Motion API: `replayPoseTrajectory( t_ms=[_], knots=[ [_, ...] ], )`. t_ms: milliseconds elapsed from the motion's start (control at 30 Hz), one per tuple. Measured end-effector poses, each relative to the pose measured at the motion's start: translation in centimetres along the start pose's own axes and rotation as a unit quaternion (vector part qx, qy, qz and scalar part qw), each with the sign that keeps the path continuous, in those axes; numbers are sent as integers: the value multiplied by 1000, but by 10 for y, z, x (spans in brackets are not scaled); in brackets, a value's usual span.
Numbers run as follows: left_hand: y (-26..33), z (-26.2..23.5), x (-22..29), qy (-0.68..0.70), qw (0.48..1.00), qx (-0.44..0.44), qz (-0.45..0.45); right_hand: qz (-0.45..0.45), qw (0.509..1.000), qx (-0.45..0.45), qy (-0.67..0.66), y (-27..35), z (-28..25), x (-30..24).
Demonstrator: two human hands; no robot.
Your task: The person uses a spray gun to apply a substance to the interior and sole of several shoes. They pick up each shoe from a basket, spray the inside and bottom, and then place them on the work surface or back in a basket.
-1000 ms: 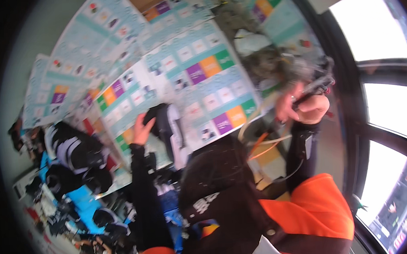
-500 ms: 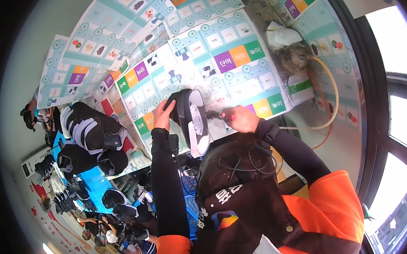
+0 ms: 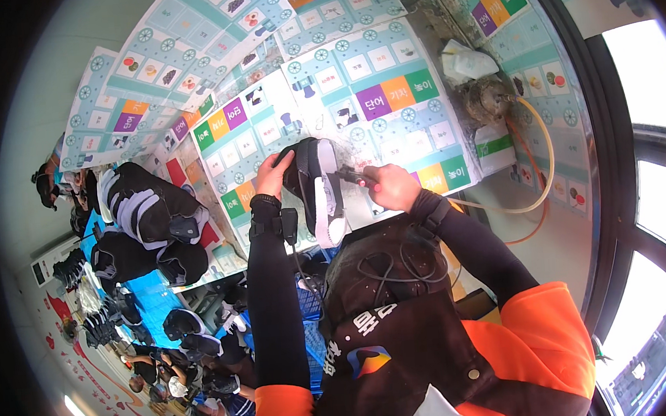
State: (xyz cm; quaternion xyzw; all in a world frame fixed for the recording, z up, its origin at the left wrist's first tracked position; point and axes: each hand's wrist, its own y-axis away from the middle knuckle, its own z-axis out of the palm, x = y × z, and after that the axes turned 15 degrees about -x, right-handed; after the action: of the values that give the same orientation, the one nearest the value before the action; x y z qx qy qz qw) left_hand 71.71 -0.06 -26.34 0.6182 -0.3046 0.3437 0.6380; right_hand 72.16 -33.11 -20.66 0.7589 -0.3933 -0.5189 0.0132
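Note:
My left hand [image 3: 272, 175] is closed around the upper of a black shoe [image 3: 308, 180] with a white sole edge. The shoe is tipped on its side over the papered worktable, its sole edge turned toward my right hand. In my right hand [image 3: 394, 189] is a small brush [image 3: 352, 176] with a dark tip, held by a handle mostly hidden in the fingers. The tip is at the shoe's sole edge; whether it touches cannot be made out.
Printed sheets [image 3: 393, 67] cover the worktable. Several black and grey shoes [image 3: 146, 208] are piled at the left. A stained pot [image 3: 486, 98], a crumpled white cloth [image 3: 467, 59] and a yellowish hose [image 3: 549, 149] are at the right. Other people [image 3: 168, 378] work at the lower left.
My left hand has turned the shoe, so its white side shows more and its inner opening less. The right hand and brush have shifted slightly, and the tip is closer to the sole edge.

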Motion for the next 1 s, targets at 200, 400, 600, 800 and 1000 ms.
replayPoseTrajectory(
  t_ms=[200,400,600,800,1000],
  knots=[
    [7,-6,-6,-4,1000,-6,-7,39,999,16,-23,-3,-1,-8],
    [15,0,-6,-63,997,-17,31,-52,998,-43,-5,-3,15,21],
    [28,-23,-35,-111,993,4,36,-31,999,-33,-25,-5,19,20],
    [44,-22,-40,-290,954,70,28,-30,998,-37,-39,0,15,9],
    [53,-27,-48,-314,947,60,5,-83,992,-90,14,-6,19,17]
  ],
)
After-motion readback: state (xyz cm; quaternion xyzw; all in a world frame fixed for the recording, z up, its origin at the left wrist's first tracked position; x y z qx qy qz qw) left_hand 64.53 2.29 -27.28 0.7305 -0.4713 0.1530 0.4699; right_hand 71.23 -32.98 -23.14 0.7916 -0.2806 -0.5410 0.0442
